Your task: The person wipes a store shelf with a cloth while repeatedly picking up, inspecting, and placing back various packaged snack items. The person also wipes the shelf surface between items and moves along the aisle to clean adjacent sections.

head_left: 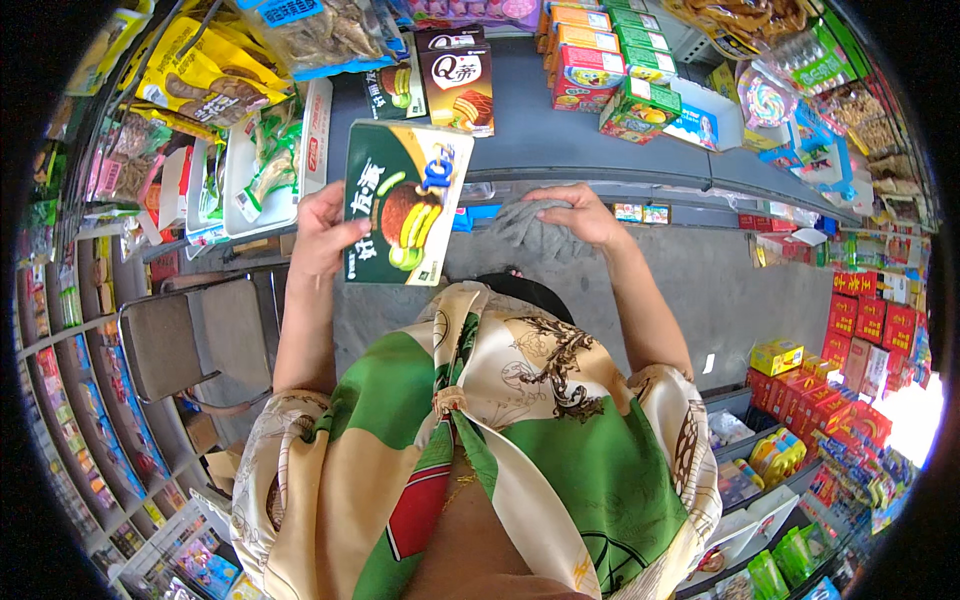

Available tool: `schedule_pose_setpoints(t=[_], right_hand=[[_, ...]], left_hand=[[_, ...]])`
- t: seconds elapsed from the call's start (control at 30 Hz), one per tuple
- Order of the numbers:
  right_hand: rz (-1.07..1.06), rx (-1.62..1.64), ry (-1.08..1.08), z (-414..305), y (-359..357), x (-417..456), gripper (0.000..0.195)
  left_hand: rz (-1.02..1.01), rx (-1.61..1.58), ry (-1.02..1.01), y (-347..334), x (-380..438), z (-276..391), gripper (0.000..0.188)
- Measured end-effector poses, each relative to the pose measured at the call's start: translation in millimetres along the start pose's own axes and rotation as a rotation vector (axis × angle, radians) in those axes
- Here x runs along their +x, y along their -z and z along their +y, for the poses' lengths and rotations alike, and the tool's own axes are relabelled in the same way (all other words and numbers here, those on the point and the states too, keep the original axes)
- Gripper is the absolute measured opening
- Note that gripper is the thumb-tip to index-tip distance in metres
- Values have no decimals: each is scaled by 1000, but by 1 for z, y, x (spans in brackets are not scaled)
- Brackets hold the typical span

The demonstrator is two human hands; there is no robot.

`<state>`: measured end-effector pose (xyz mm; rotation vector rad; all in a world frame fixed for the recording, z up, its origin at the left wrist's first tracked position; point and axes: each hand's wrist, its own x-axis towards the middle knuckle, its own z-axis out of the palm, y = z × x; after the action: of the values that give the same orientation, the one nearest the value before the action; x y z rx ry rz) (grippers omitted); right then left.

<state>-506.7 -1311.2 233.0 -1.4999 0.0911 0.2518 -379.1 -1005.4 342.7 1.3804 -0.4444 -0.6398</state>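
Note:
My left hand (pixel 322 229) grips the left edge of a green and white snack box (pixel 405 206) with a picture of cream-layered cakes. The box is held upright in front of a dark grey shelf (pixel 517 112). My right hand (pixel 577 214) pinches a crumpled grey cloth (pixel 540 229) that hangs below the shelf's front edge. Behind the held box, a brown and white cake box (pixel 459 90) stands on the shelf beside another green box (pixel 397 90).
Red juice cartons (pixel 589 75) and green cartons (pixel 641 109) stand at the shelf's back right. White trays (pixel 262 217) of packaged snacks lie to the left. A folding chair (pixel 157 345) stands lower left. Stacked red boxes (pixel 870 322) fill the right side.

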Motion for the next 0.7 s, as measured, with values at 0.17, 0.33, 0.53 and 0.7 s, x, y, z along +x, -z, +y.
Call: schedule_pose_setpoints(t=[0.17, 0.33, 0.53, 0.7], right_hand=[[400, 109, 286, -34, -38, 7, 31], [354, -341, 473, -32, -81, 48, 43], [-16, -468, 407, -14, -112, 40, 40], [-81, -316, 228, 4, -119, 40, 39]], left_hand=[[262, -35, 124, -15, 10, -48, 18], [240, -211, 209, -31, 27, -89, 16], [552, -345, 205, 21, 28, -104, 15], [652, -262, 158, 69, -10, -95, 15]])
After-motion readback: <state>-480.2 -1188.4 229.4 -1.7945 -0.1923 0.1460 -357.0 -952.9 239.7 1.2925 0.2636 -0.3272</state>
